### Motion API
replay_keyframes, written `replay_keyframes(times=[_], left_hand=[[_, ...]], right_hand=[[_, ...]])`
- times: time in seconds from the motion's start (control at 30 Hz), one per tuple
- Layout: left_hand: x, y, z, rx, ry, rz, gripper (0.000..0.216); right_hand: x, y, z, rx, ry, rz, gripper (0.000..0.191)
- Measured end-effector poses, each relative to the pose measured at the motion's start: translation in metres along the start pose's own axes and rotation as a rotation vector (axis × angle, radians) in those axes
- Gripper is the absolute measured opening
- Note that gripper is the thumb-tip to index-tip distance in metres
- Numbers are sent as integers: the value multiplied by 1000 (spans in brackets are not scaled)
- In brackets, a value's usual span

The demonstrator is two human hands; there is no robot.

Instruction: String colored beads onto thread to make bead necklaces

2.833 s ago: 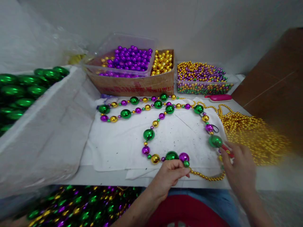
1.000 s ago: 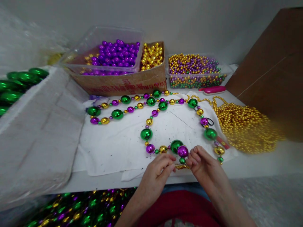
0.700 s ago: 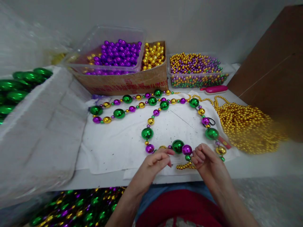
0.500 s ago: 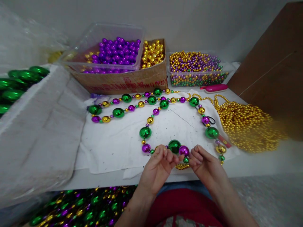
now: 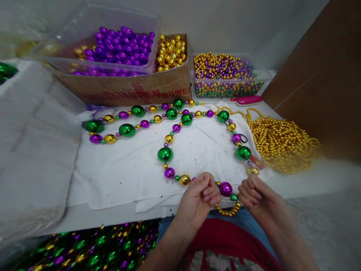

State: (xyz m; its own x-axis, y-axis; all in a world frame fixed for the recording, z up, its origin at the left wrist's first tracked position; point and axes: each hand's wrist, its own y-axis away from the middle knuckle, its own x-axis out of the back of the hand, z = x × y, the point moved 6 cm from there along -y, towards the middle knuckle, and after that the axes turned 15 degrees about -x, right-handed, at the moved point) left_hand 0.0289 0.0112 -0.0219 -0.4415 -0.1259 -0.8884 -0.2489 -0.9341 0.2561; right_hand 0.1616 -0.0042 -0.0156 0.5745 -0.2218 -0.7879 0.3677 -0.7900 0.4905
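A bead necklace (image 5: 184, 179) of large green, purple and gold balls loops across the white cloth (image 5: 135, 169). At the loop's near side my left hand (image 5: 201, 195) is closed around the necklace, hiding part of it. A purple ball (image 5: 226, 189) and a small green bead (image 5: 234, 197) show between my hands. My right hand (image 5: 255, 192) is closed in a pinch on the strand beside that green bead; the fingertips' exact hold is hidden. Below hangs a short curve of small gold beads (image 5: 227, 212). A thin needle-like wire (image 5: 208, 136) lies inside the loop.
Behind are a clear bin of purple balls (image 5: 124, 49), a cardboard box (image 5: 121, 88) with gold balls and a bin of small mixed beads (image 5: 225, 69). Gold bead strands (image 5: 282, 145) and a pink-handled tool (image 5: 249, 100) lie right. A white-lined box (image 5: 36, 150) stands left.
My hands have moved apart, the right one going right. The left fingers have curled shut over the large green ball. The view has shifted slightly.
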Motion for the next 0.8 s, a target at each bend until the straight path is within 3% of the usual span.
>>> replay_keyframes(times=[0.27, 0.47, 0.6, 0.7, 0.8], left_hand=[[15, -2, -6, -1, -111, 8, 20], [10, -2, 3, -38, -295, -19, 24], [0, 3, 24, -67, -687, -148, 25], [-9, 9, 44, -228, -1113, -261, 21], [-7, 18, 50, -352, -1375, -309, 20]], right_hand=[[18, -6, 8, -35, 18, 31, 29], [6, -8, 3, -6, 120, 39, 28], [-15, -6, 6, -33, 320, 24, 26], [-25, -8, 14, -53, 444, 17, 27], [-27, -13, 25, -49, 526, 16, 27]])
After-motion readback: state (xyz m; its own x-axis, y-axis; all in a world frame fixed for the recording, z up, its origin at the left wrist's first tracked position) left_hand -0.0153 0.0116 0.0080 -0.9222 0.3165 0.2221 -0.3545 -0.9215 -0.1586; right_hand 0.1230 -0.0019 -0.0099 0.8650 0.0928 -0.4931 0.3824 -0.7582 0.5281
